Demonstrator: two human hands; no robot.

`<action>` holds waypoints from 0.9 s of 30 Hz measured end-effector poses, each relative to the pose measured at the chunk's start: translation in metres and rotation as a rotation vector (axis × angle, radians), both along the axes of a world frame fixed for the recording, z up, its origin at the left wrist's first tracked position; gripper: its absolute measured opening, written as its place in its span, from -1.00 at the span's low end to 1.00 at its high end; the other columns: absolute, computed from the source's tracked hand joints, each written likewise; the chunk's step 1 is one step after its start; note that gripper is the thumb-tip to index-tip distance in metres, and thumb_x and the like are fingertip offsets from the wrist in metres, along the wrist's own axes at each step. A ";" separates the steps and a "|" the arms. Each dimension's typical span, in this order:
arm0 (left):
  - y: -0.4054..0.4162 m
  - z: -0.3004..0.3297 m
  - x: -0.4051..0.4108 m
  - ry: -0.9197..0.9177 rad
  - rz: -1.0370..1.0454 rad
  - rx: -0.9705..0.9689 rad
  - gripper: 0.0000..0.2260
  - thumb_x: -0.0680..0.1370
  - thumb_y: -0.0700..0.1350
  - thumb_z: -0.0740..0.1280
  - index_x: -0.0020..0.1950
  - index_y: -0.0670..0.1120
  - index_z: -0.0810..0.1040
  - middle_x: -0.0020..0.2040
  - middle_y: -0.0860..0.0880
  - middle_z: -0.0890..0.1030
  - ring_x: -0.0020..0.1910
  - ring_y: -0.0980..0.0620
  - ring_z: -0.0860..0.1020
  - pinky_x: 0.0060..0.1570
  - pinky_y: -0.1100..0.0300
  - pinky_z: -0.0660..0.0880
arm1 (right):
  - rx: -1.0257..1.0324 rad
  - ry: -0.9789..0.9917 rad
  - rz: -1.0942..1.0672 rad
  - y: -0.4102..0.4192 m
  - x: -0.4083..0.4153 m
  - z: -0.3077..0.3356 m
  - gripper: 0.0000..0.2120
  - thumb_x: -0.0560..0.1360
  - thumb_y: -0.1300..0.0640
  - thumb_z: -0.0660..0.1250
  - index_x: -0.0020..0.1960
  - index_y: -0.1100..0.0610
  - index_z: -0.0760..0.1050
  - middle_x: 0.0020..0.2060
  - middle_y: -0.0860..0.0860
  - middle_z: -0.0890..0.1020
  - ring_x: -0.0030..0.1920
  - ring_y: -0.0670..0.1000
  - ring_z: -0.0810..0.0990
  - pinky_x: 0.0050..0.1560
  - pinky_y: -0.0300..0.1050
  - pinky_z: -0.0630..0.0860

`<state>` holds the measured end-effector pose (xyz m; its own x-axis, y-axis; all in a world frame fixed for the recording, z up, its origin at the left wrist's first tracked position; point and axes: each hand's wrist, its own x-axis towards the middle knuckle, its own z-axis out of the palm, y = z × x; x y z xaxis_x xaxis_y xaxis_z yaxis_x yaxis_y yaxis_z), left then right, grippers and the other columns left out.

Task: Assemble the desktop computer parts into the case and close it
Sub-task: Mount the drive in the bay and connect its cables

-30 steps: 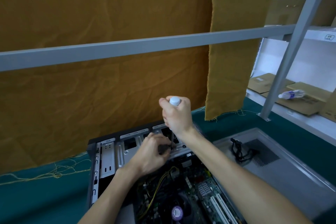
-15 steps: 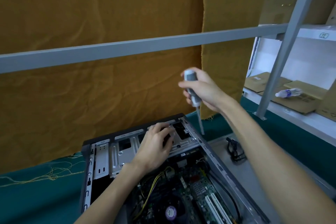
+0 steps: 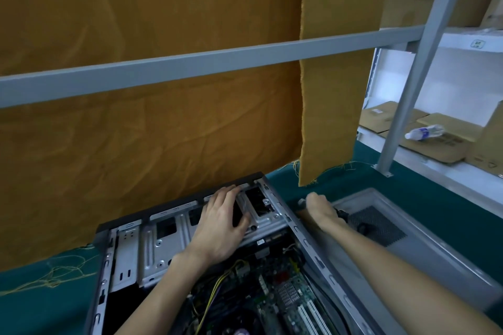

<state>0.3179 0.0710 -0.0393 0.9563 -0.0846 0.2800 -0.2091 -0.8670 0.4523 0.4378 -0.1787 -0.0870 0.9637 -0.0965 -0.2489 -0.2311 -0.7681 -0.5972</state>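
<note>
**Setting the driver down beside the open case**

While the left hand (image 3: 217,228) lay flat with straight fingers on the stamped silver steel drive cage (image 3: 163,247) in the lower centre of the frame, the right hand (image 3: 318,209) was down on the teal cloth-covered counter (image 3: 313,179) just right of the open grey metal computer case (image 3: 299,228). Its grip was clenched around the screwdriver with the pale-capped handle (image 3: 301,202), of which only the cap showed. To do this step well, I judged, the tool should go down close by, clear of the case rail, while the left palm kept the cage seated. The cage was thin sheet metal, slotted and punched, likely sharp at its edges. Below it sat the green circuit board (image 3: 288,296), with white slots and yellow wires. The flat grey side panel (image 3: 424,239), with its perforated vent, lay on the counter at right, not yet fitted.
</note>
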 end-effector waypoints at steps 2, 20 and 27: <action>0.000 0.000 0.000 0.004 -0.002 0.003 -0.46 0.66 0.13 0.22 0.60 0.03 0.19 0.59 0.06 0.22 0.58 0.03 0.10 0.55 0.04 0.10 | 0.074 0.037 -0.053 0.002 0.002 -0.002 -0.75 0.63 0.12 0.09 0.07 0.16 0.52 0.22 0.22 0.56 0.14 0.22 0.51 0.12 0.03 0.37; -0.006 0.014 -0.009 -0.042 -0.017 -0.063 -0.58 0.67 0.07 0.24 0.53 0.05 0.34 0.47 0.08 0.40 0.50 0.03 0.28 0.48 0.01 0.24 | 0.254 -0.339 0.100 0.024 -0.043 0.110 -0.79 0.49 0.10 0.50 -0.24 0.17 0.59 -0.41 -0.03 0.57 -0.41 -0.06 0.47 -0.38 -0.17 0.32; -0.039 0.073 -0.037 -0.210 -0.224 -0.949 -0.78 0.64 -0.12 0.37 0.26 -0.07 0.67 0.14 0.09 0.71 0.15 0.10 0.66 0.11 0.23 0.59 | 0.803 -0.092 0.220 0.043 -0.111 0.193 -0.77 0.46 0.14 0.56 0.03 0.23 0.64 -0.31 0.05 0.62 -0.48 -0.06 0.43 -0.55 -0.20 0.29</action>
<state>0.2810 0.0318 0.0335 0.8691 0.0898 0.4864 -0.4786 -0.0961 0.8728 0.3269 -0.1355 0.1064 0.9596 0.2694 -0.0815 -0.0496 -0.1230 -0.9912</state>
